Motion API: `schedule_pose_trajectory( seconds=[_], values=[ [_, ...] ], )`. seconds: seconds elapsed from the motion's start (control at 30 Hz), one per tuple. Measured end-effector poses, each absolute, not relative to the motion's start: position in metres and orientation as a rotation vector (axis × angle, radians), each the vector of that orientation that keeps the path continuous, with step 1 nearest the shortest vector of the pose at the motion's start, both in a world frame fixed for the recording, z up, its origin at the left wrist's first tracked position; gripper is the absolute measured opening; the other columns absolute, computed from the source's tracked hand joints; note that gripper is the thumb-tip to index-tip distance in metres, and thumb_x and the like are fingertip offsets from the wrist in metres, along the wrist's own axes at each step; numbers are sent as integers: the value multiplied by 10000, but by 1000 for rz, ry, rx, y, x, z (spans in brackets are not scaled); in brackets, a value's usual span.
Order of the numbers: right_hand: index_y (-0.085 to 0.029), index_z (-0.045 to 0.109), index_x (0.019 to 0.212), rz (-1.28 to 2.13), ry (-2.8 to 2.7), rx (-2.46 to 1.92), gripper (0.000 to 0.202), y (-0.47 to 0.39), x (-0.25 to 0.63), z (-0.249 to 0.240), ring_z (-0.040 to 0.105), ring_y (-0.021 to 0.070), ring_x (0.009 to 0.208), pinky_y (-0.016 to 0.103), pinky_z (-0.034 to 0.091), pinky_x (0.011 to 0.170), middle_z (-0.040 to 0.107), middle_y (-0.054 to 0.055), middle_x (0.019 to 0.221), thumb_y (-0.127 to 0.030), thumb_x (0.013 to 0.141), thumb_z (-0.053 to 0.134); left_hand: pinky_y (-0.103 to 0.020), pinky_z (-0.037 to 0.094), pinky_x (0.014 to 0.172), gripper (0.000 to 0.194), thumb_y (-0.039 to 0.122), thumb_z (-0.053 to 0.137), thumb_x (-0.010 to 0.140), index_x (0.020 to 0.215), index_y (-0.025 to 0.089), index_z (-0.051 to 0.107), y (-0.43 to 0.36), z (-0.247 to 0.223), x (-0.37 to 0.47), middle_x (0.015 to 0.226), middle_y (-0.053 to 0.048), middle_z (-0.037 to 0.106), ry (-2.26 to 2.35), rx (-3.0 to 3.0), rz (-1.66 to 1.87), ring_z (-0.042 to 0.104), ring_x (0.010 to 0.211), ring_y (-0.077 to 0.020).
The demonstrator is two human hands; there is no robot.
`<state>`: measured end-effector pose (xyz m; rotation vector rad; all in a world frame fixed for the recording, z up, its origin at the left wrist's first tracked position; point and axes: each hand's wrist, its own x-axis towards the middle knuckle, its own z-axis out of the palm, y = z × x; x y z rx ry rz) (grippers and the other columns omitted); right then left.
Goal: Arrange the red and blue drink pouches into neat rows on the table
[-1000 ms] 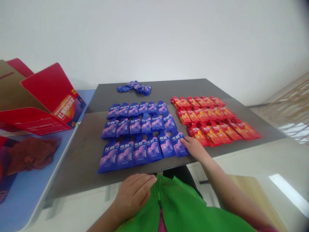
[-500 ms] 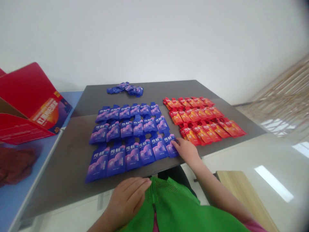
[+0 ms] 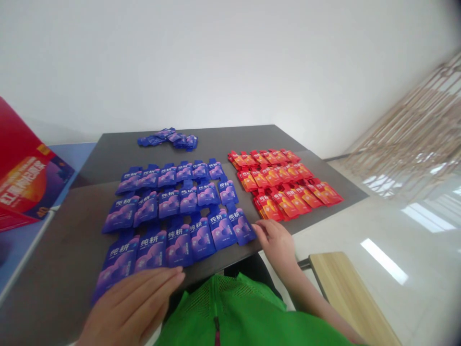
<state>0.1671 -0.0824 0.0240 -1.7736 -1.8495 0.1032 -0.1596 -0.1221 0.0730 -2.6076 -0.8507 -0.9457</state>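
My right hand (image 3: 278,244) is beside the right end of the front row of blue pouches, fingers loosely bent. Its thumb and fingertips are at the edge of the last blue pouch (image 3: 240,226), with nothing visible held. My left hand (image 3: 131,305) has its fingers stretched out over the table's near edge, partly covering the lower parts of the front-left blue pouches (image 3: 153,247). These blue pouches lie face up in three rows, spouts pointing away from me. To the right, red-orange pouches (image 3: 288,201) lie in three tighter, overlapping rows.
A loose pile of blue pouches (image 3: 169,138) lies at the back of the dark table (image 3: 223,138). At the left, a red printed carton (image 3: 21,187) stands on a blue surface. A wooden bench (image 3: 349,293) is below the table's right front edge.
The view has turned to the right, so the table appears further left. My left hand has moved forward and left over the front pouches. My right hand has come off the last blue pouch's top.
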Motion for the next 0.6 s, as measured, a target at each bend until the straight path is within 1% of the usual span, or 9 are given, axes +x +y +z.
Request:
schedule_pose_trajectory(
  seconds=[0.1,0.17,0.2,0.27,0.3,0.37,0.47,0.53,0.6],
  values=[
    [-191,692,954,11,-1795,-1678,319,-85,172,16,649,198,814,328,492,784,714,87,890,-409,961,459,-410,611,642,581,236,504,885,1432,410,416,-98,94,-178,969,79,751,-912,-2505,-928,718,736,-210],
    [-197,685,969,-65,-1766,-1622,290,-87,176,9,652,209,838,356,508,803,714,91,905,-391,956,470,-455,599,714,525,312,481,895,1388,488,443,-72,106,-189,1021,105,735,-1105,-2424,-917,714,796,-225],
    [-202,679,986,-98,-1752,-1594,271,-87,177,5,654,216,855,373,513,815,713,93,918,-383,951,481,-470,587,782,487,344,468,901,1364,492,474,-56,110,-194,1066,102,722,-1232,-2377,-913,708,856,-230],
    [-212,660,1033,-150,-1732,-1539,238,-87,180,-5,654,232,889,402,519,830,708,96,943,-369,935,511,-467,556,886,427,374,448,908,1321,411,549,-18,115,-202,1141,62,696,-1492,-2308,-854,677,987,-235],
    [-215,648,1058,-175,-1720,-1514,231,-86,180,-10,654,239,896,413,521,827,704,99,950,-361,925,528,-448,541,919,452,357,445,907,1351,345,527,3,116,-206,1182,24,681,-1620,-2291,-849,668,1013,-227],
    [-223,632,1081,-208,-1717,-1468,227,-83,181,-20,655,252,890,420,526,801,698,102,951,-348,908,556,-376,548,892,564,294,457,884,1443,239,402,49,114,-218,1264,-52,636,-1928,-2252,-918,681,945,-191],
    [-248,631,1069,-241,-1745,-1366,209,-74,186,-37,665,259,851,421,531,764,698,90,932,-328,884,579,-324,535,879,673,211,482,844,1487,147,292,120,104,-244,1352,-133,562,-2295,-2098,-887,688,870,-168],
    [-265,637,1065,-286,-1765,-1289,212,-68,194,-50,675,253,810,406,539,728,705,77,920,-307,860,602,-318,465,987,703,184,496,843,1501,132,254,162,95,-262,1407,-151,511,-2410,-2010,-744,647,1059,-203],
    [-293,650,1054,-339,-1797,-1206,234,-65,203,-67,684,242,758,386,547,679,717,60,897,-299,820,642,-324,426,1027,702,185,499,857,1502,105,236,200,86,-275,1389,-171,525,-2544,-1902,-623,572,1204,-240]
  ],
)
